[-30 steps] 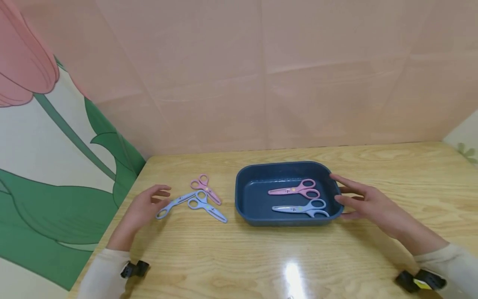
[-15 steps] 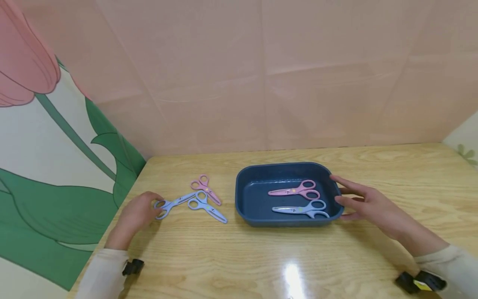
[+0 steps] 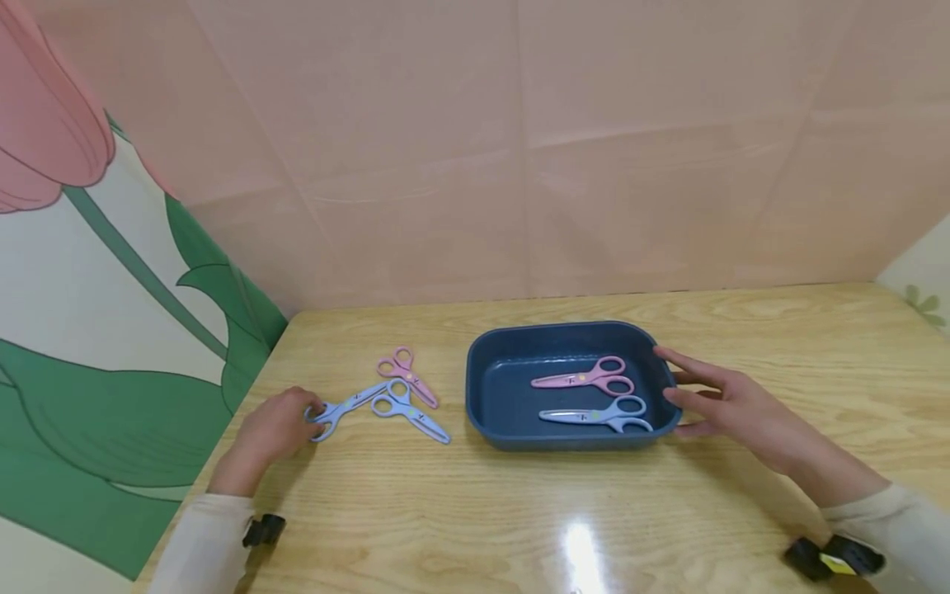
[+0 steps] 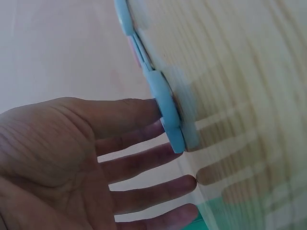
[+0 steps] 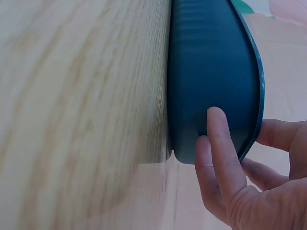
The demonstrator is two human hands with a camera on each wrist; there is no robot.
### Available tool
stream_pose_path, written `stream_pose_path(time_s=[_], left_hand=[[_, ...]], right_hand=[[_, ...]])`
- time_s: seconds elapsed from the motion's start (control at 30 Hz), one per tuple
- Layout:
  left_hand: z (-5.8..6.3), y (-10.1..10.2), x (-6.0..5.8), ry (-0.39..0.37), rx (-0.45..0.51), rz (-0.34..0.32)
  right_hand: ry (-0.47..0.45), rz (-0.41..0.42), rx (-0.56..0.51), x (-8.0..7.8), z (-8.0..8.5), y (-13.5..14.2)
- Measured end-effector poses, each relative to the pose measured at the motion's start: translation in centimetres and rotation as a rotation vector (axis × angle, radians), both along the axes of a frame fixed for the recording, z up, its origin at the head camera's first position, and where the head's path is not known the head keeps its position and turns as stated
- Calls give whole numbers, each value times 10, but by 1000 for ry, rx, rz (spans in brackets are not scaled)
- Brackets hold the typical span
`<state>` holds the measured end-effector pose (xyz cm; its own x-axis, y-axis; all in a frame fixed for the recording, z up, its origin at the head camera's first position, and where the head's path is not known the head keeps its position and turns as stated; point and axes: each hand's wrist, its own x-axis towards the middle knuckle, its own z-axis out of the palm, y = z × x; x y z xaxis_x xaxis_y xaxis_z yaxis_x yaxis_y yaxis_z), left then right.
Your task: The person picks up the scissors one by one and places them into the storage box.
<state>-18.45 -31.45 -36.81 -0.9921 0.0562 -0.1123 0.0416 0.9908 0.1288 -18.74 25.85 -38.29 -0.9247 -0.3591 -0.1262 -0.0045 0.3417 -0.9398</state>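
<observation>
At the left of the table, my left hand (image 3: 273, 425) pinches the handle loops of a pair of blue scissors (image 3: 347, 405) between thumb and index finger. In the left wrist view the thumb presses the blue handle (image 4: 165, 103), and the other fingers stretch out beyond it. The blades point right, toward a second pair of blue scissors (image 3: 416, 415) and a pink pair (image 3: 418, 386). My right hand (image 3: 731, 404) holds the right end of a dark blue tray (image 3: 564, 443), fingers at its rim and outer wall. Inside lie pink scissors (image 3: 579, 379) and blue scissors (image 3: 586, 417).
The wooden table (image 3: 416, 520) meets a pink-covered wall (image 3: 519, 165) at the back. A panel with a painted tulip (image 3: 52, 107) stands along the left edge. Black wrist cameras sit at both sleeves.
My left hand has lowered onto the handles of the leftmost blue scissors, whose loops have spread apart. The right hand and the tray have stayed in place.
</observation>
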Motion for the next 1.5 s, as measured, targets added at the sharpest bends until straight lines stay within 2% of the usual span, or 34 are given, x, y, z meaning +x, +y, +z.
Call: stream_pose_path(time_s=[0.33,0.7,0.97,1.23,1.5], left_hand=[[-2,1,0,1,-19,4],[-4,2,3,30,-61,-44],[-5,-2,3,40,-3,-44],[-1,-2,5,55,100,8],[6,0,6,36,98,57]], right_hand=[[-13,-3,2,0,1,-1],[0,-10,18,1,0,-1],[-10,-6,26,0,1,0],[18,0,37,0,0,0],[27,-8,71,0,1,-1]])
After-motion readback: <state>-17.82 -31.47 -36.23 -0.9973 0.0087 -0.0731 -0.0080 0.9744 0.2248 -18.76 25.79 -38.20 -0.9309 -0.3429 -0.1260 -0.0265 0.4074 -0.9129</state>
